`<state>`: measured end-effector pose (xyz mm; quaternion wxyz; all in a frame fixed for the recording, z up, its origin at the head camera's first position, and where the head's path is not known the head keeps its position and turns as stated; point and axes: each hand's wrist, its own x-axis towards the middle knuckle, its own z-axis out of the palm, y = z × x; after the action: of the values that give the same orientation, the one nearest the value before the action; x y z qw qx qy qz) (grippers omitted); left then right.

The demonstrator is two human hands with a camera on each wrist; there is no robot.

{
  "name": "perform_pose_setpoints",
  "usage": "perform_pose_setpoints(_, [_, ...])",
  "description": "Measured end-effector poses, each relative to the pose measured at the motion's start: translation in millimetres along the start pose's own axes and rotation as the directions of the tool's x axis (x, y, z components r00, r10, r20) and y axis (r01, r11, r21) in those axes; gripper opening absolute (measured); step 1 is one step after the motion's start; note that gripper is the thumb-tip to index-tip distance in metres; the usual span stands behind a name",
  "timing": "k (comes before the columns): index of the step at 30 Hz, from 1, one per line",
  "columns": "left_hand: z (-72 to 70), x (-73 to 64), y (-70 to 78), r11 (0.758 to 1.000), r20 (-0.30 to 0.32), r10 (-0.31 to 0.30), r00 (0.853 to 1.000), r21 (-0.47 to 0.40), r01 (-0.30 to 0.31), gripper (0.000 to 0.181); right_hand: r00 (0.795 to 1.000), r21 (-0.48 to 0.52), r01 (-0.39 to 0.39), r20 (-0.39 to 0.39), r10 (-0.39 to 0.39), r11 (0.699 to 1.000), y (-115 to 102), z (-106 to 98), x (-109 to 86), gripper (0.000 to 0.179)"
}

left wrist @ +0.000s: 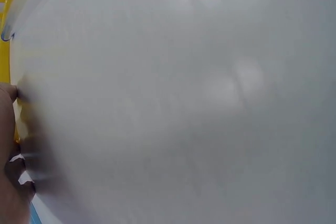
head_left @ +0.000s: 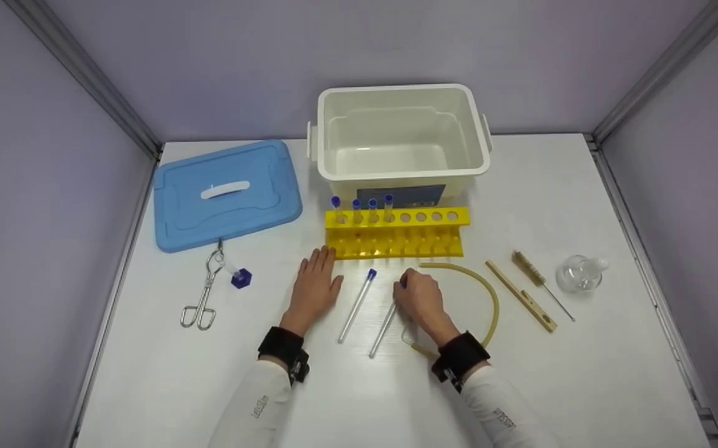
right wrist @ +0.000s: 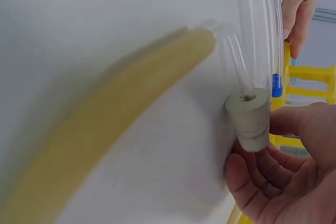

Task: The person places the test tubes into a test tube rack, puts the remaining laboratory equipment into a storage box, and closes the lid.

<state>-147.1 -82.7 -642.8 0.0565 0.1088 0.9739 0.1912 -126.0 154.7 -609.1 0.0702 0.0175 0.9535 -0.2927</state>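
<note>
Left hand (head_left: 314, 291) flat, fingers straight, fingertips at near-left corner of yellow plastic rack (head_left: 395, 238), perhaps steadying it. Right hand (head_left: 422, 301), fingers curled, pinches far end of slim clear blue-capped tube (head_left: 383, 330) lying near side of rack; cap likely gives grip.

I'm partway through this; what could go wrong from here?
The right hand holds a capped tube close beside the stopper and its bent clear pipe; lifting might snag these or drag the attached hose.

The loose tube lies on the table, so a nudge could set it rolling.

The left hand lies right at the rack's near corner; a push might shift it and jostle the four blue-topped tubes.
</note>
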Motion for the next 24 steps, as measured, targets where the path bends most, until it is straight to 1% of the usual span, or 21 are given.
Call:
perform_pose_setpoints(3, [-0.7,0.6,0.9,1.000,0.004,-0.006,1.000,-0.002,0.006,0.063,1.000,0.026,-0.025,-0.005,0.025,0.999,1,-2,2.4,0.019])
perform_pose_setpoints(6, [-0.5,0.3,0.8,1.000,0.000,-0.003,1.000,0.009,0.003,0.063,0.999,0.032,-0.032,-0.024,0.033,0.999,0,-6,4.2,0.022])
perform_pose_setpoints(10, [-0.1,-0.5,0.5,1.000,-0.011,0.003,1.000,0.011,-0.003,0.063,0.998,0.051,-0.030,-0.051,0.033,0.998,-3,-13,5.9,0.025])
perform_pose_setpoints(12, [0.3,-0.5,0.4,1.000,-0.015,0.004,1.000,0.008,-0.003,0.063,0.998,0.078,-0.028,-0.059,0.033,0.997,-5,-17,6.5,0.025])
perform_pose_setpoints(17, [1.4,-0.1,-0.3,1.000,-0.010,0.001,1.000,0.015,-0.001,0.063,0.995,0.142,0.020,-0.101,-0.005,0.990,-7,-30,8.9,0.025])
perform_pose_setpoints(24, [1.1,-0.6,-0.1,1.000,-0.011,0.008,1.000,0.025,-0.008,0.063,0.981,0.158,0.084,-0.188,-0.053,0.984,-8,-50,13.2,0.025])
